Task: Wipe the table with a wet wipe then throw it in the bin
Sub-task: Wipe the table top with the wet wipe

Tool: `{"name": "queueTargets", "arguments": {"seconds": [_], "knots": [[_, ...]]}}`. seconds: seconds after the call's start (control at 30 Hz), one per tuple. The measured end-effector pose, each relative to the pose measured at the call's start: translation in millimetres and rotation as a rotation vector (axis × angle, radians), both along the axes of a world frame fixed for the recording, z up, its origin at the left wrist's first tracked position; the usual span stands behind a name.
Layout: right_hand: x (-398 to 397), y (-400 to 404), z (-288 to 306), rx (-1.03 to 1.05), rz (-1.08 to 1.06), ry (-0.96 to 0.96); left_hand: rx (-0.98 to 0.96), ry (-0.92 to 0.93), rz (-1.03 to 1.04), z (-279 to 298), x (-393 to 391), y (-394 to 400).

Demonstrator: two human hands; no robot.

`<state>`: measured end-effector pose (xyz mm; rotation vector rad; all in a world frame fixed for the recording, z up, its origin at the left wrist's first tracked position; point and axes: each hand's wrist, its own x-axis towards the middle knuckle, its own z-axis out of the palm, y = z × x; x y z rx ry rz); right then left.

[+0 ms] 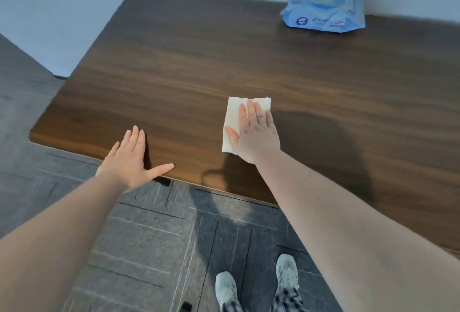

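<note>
Right grip (pixel 256 135) flat, palm pressing wet wipe (pixel 234 122) onto table (pixel 199 62).

light: soft, even, fairly bright | shadows: person's dark shadow on table (pixel 224 50) right of the right hand (pixel 256 135), and across floor (pixel 149 237) | blur: wipes pack (pixel 326 10) smeared | edges: wide-angle bending

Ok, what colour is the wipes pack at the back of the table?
Light blue with white markings; the wipes pack shows only in the head view.
</note>
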<state>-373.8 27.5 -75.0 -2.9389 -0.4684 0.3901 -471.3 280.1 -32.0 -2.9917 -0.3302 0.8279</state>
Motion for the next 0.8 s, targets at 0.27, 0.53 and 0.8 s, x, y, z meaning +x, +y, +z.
{"name": "queueTargets", "arguments": {"seconds": [0.27, 0.53, 0.8], "knots": [[-24, 172, 1, 0.009, 0.27, -0.008, -0.037, -0.07, 0.032, -21, -32, 83], [-39, 230, 0, 0.052, 0.365, -0.031, -0.182, -0.161, 0.1, -26, -24, 70], [-59, 206, -4, 0.03, 0.386, 0.0, -0.098, -0.126, 0.1, -26, -36, 84]]}}
